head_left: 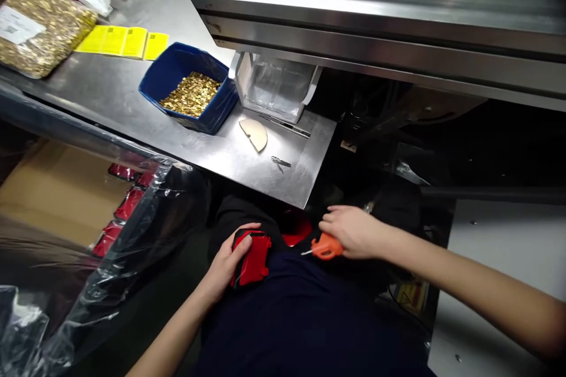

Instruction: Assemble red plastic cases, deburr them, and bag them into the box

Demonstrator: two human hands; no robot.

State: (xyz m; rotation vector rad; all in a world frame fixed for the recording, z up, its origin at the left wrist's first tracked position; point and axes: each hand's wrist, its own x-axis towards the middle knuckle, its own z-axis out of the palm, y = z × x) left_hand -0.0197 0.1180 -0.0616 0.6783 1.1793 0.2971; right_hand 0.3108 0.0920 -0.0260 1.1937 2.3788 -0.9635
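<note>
On the grey metal table (110, 88), a rectangular blue plastic bin (221, 109) of small gold metal pieces (192, 94) stands left of a white plastic tray (241, 73); a beige half-disc (257, 131) lies before the tray. Before the table, a red-and-black plastic block (255, 259) in the left hand (230, 256) is left of an orange-handled tool (327, 246) in the right hand (351, 230).

Bare L forearm (177, 330) slants up from the bottom edge of the head-cam view, its L hand (226, 259) closed in a grip w/ thumb (243, 247) laid across the front, L of the torso (305, 318). R forearm (464, 285), also bare, reaches in from the lower R, its R hand (351, 232) turned inward w/ fingers (329, 219) curled in a grip. Both hands are approx. level, w/ a gap btwn.
</note>
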